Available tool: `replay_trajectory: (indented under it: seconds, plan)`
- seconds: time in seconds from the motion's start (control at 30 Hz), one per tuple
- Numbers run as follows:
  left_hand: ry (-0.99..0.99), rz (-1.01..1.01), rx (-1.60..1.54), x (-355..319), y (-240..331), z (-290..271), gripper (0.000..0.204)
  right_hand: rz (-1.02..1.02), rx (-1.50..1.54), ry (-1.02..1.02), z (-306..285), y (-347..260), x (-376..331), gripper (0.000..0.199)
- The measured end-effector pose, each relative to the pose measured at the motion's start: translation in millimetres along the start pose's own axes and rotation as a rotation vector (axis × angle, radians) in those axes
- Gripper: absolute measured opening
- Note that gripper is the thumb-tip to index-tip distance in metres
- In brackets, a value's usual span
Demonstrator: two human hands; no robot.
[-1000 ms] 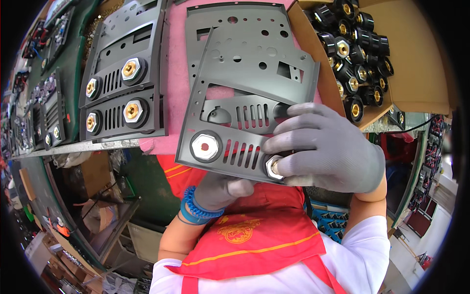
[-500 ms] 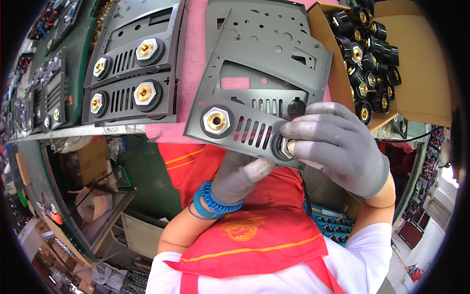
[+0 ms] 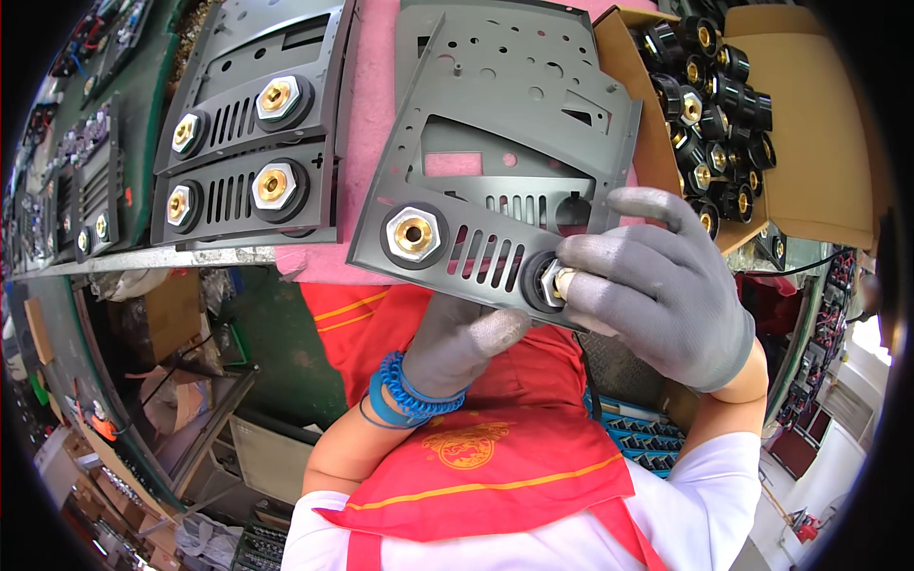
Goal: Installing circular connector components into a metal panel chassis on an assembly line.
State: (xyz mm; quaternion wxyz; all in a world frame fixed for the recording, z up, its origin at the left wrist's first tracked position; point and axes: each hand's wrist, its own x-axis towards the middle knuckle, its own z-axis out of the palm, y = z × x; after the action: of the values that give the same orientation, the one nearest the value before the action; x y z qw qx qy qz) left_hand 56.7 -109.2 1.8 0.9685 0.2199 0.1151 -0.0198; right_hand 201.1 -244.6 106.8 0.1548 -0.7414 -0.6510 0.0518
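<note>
Grey metal panel [image 3: 514, 105] left of the cardboard box [image 3: 809, 143], right hand [image 3: 666, 285] pinching a hex nut [image 3: 549, 283] at its box-side corner, left hand [image 3: 457, 347] partly beneath, grip hidden.

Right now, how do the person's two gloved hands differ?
The left hand is partly under the gray panel; the right hand grips that panel's right-hand connector. The left hand wears blue bands at the wrist; the right hand shows none. Both wear gray gloves.
</note>
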Motion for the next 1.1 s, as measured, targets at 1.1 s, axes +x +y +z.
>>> replay_trajectory:
  seconds: [1.1]
  plan:
    - [-0.025,-0.04,0.075,2.4,0.3,-1.7,0.049,-0.034,0.128,-0.04,1.4,7.4,12.3,0.023]
